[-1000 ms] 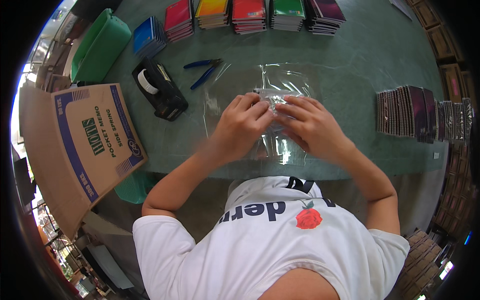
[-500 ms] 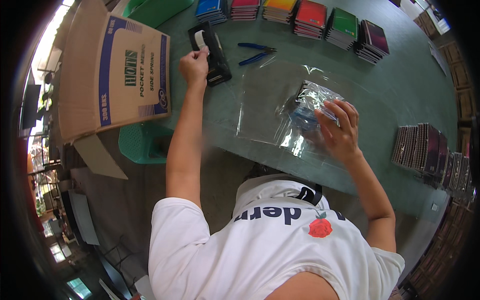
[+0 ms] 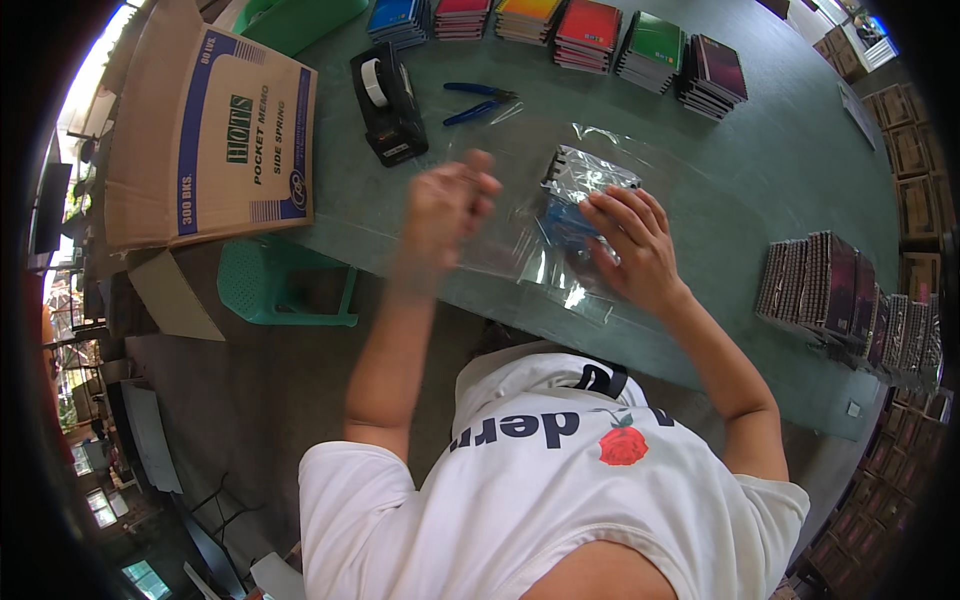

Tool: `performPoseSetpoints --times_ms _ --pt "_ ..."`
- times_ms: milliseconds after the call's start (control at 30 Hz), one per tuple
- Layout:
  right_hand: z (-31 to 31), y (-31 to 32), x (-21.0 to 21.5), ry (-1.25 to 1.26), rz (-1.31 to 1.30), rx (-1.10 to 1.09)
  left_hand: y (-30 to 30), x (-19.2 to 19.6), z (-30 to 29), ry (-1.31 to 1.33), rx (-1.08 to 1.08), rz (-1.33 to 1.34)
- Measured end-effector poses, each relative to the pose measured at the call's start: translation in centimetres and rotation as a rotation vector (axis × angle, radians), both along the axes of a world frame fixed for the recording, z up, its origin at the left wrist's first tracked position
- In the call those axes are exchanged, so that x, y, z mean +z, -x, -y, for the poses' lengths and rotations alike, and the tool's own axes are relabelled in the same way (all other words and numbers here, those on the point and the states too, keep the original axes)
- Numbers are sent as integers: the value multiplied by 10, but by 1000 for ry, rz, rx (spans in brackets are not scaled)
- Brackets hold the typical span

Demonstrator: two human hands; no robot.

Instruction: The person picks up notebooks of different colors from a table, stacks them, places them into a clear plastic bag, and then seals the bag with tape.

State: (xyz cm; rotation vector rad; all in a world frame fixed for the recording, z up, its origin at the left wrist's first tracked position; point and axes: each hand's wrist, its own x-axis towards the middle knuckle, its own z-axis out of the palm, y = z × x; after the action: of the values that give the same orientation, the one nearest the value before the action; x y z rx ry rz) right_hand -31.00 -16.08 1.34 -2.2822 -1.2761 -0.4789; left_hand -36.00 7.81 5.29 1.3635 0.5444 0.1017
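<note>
My right hand (image 3: 632, 240) holds down a packet of spiral-bound notebooks (image 3: 572, 215) in shiny clear plastic film. A black binding edge shows at its top and blue lower down; the fingers hide its right part. Beneath it, a clear plastic sheet (image 3: 490, 245) spreads over the table. My left hand (image 3: 448, 205) hovers left of the packet, blurred, with its fingertips drawn together; anything pinched there is too small to make out. Beyond that hand stands a black tape dispenser (image 3: 390, 115) with a roll of tape (image 3: 374, 82).
Blue-handled pliers (image 3: 478, 102) lie beside the dispenser. Notebook stacks (image 3: 588, 38) in several colours line the far edge. More dark notebooks (image 3: 822, 285) stand at the right. An open cardboard box (image 3: 245, 135) is at the left, above a green plastic stool (image 3: 262, 285).
My left hand has left the tape dispenser and moved right and nearer, toward the packet. My right hand stays on the packet. The whole view has shifted slightly.
</note>
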Motion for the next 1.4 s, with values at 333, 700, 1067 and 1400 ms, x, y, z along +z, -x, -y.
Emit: performPoseSetpoints --times_ms 333,700,1067,1400 --pt "1 -11 18 -326 -357 23 -1 -79 78 -429 -28 153" --pt "-58 -52 57 532 -353 -74 14 -105 131 -88 -880 -33" --pt "8 -57 -12 -495 -688 38 -52 -72 47 -93 -459 477" --pt "-28 -47 9 -997 -883 39 -76 -10 43 -458 -280 640"
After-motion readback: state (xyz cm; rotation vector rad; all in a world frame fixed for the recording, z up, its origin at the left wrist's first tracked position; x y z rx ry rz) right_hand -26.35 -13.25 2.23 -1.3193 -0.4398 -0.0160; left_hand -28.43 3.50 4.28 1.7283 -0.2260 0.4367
